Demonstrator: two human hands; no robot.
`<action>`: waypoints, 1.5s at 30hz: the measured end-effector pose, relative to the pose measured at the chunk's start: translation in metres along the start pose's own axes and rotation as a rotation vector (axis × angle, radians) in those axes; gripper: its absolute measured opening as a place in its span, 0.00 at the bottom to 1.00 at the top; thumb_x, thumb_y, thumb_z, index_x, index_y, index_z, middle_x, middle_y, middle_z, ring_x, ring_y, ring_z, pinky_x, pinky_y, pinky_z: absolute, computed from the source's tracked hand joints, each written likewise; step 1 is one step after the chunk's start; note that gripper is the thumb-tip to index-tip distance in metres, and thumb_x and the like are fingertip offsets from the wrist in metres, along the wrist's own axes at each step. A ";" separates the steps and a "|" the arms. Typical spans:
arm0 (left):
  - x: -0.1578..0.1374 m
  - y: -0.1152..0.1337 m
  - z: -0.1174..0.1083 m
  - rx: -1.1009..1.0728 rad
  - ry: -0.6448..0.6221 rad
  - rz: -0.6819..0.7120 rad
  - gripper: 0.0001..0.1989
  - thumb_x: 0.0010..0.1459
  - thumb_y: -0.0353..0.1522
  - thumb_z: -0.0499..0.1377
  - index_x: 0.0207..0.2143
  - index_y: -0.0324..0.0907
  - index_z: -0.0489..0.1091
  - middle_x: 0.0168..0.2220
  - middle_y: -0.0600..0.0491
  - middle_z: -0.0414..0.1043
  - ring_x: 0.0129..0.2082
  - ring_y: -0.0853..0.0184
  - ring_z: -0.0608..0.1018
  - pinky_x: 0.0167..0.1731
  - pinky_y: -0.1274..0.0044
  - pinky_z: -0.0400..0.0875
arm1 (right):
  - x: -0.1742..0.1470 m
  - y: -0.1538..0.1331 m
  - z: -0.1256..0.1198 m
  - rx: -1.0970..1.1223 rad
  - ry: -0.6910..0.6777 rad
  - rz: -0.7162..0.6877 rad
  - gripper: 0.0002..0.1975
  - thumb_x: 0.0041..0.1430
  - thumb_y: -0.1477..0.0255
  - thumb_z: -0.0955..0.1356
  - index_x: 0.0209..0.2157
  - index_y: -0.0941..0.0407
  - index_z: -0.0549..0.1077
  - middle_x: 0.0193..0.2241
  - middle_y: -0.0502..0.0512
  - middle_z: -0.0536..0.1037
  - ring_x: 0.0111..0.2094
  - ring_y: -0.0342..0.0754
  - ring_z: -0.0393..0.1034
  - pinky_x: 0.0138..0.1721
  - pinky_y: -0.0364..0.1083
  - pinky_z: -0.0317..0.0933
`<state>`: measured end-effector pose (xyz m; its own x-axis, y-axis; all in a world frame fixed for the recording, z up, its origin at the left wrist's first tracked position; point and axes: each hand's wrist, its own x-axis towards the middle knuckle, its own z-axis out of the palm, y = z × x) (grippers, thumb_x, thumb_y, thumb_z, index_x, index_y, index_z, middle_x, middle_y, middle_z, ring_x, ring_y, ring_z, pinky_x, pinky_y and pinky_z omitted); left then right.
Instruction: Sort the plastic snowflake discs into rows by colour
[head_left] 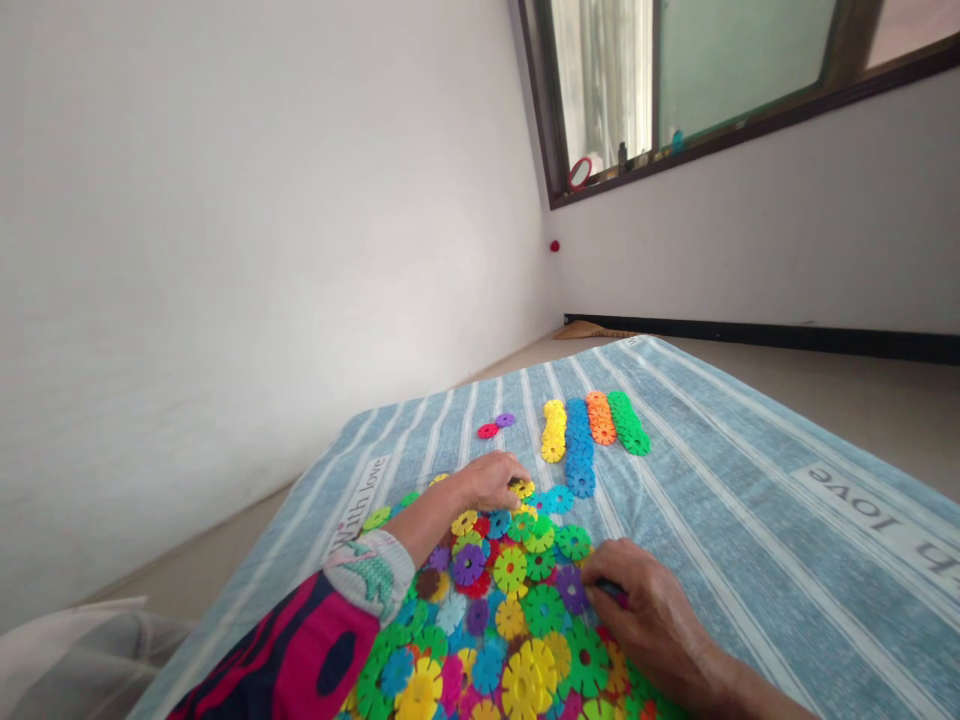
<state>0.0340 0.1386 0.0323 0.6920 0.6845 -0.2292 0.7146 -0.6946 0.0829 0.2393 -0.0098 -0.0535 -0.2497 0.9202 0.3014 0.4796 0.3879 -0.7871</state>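
A heap of colourful notched plastic discs (510, 568) lies on the striped cloth in front of me. Over its far edge reaches my left hand (491, 482), fingers bent down and pinched at a yellow disc (523, 489). My right hand (645, 598) is at the heap's right side, its thumb and fingers closed round something dark and thin, seen edge-on, which looks like a disc; the fingers hide most of it. A purple disc (571, 588) lies right by its fingertips. Beyond the heap, overlapping discs form a yellow row (553, 432), a blue row (579, 448), an orange row (601, 418) and a green row (628, 422).
A red disc (488, 431) and a purple disc (505, 420) lie apart, left of the rows. The blue and white striped cloth (720, 500) covers the surface. A white wall (262, 200) stands to the left, and a window (742, 70) is at the upper right.
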 end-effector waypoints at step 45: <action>-0.006 -0.006 0.015 -0.268 0.226 -0.207 0.12 0.44 0.27 0.58 0.33 0.38 0.76 0.27 0.56 0.74 0.26 0.70 0.73 0.27 0.82 0.64 | 0.000 0.002 0.000 -0.028 0.019 -0.024 0.08 0.52 0.80 0.63 0.28 0.55 0.73 0.28 0.51 0.74 0.33 0.46 0.65 0.36 0.45 0.56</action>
<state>0.0243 0.1358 0.0188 0.5144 0.8560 -0.0512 0.8219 -0.4751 0.3143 0.2403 -0.0088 -0.0547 -0.2456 0.9113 0.3306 0.4972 0.4112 -0.7640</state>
